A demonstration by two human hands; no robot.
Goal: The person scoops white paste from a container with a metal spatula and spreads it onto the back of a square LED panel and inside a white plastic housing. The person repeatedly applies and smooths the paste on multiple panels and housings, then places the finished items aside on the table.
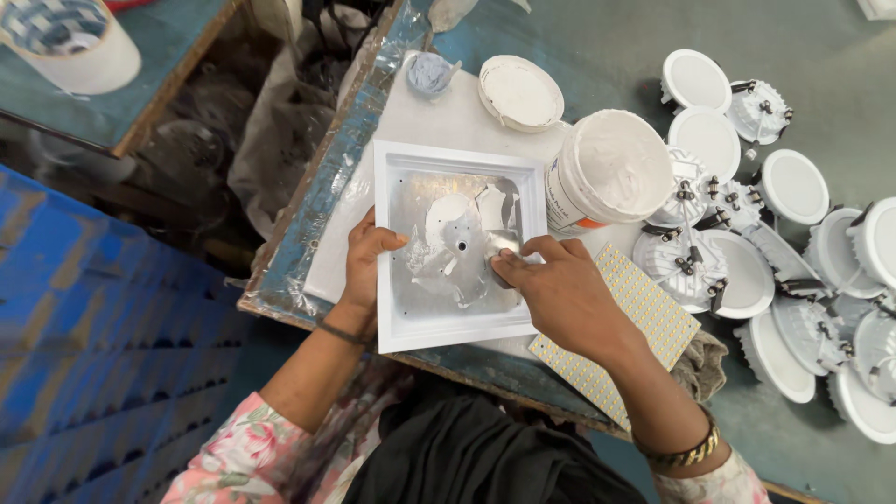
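Observation:
A square white lamp housing (459, 159) with a bare metal inner plate lies in front of me on a white board. Smears of white paste cover the middle of that plate (448, 224). My left hand (366, 266) grips the housing's left rim, thumb resting on the metal. My right hand (560, 289) presses its fingertips on the plate near the centre, spreading paste with a small pale piece under the fingers. A yellow-white LED board (653, 317) lies partly under my right wrist.
An open tub of white paste (607, 173) stands right of the housing, its lid (520, 91) behind. Several round white downlights (747, 187) lie heaped at the right. A tape roll (70, 42) sits on the bench at top left. The table edge (308, 308) runs left.

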